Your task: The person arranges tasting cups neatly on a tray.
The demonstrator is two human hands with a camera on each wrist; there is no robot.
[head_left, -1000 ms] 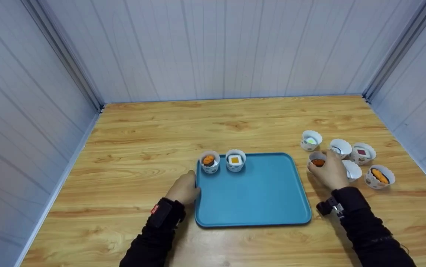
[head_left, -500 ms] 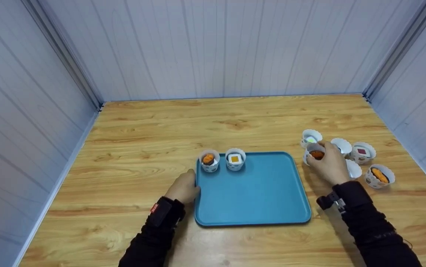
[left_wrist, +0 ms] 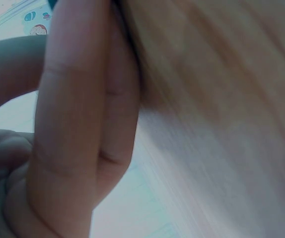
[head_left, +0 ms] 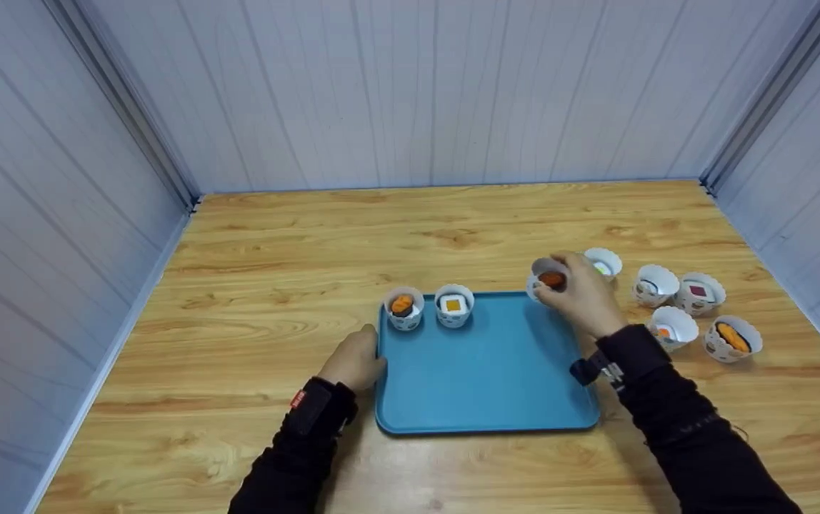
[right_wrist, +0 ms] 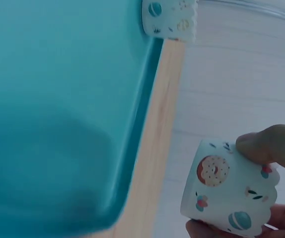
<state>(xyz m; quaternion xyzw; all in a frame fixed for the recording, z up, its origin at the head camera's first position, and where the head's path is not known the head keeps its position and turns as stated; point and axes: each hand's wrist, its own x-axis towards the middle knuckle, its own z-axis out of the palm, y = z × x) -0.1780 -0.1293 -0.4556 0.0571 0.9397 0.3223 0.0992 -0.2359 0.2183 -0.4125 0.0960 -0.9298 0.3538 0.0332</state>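
Beyond the far edge of the blue tray, pale panelled walls rise, with more to its left and right. Under the tray, reaching well past it on all sides, spreads the wood-grain counter. Black sleeves cover my arms, one coming in on each side of the tray. My left hand touches the tray's left rim; I cannot tell whether its fingers are curled round the edge. My right hand is at the tray's far right corner, thumb and fingers clamped on a paper cup printed with a doughnut and small coloured shapes. I hold that cup raised there, apart from the rim. At the tray's far left corner stands an upright cup, with a second cup just beside it. To the right of the tray, five more cups stand near one another, the farthest back partly hidden by my hand. Smallest are the pieces inside: a reddish-orange piece in my raised cup, an orange-topped piece in the corner one, and a white piece with a yellow-orange square in its neighbour.
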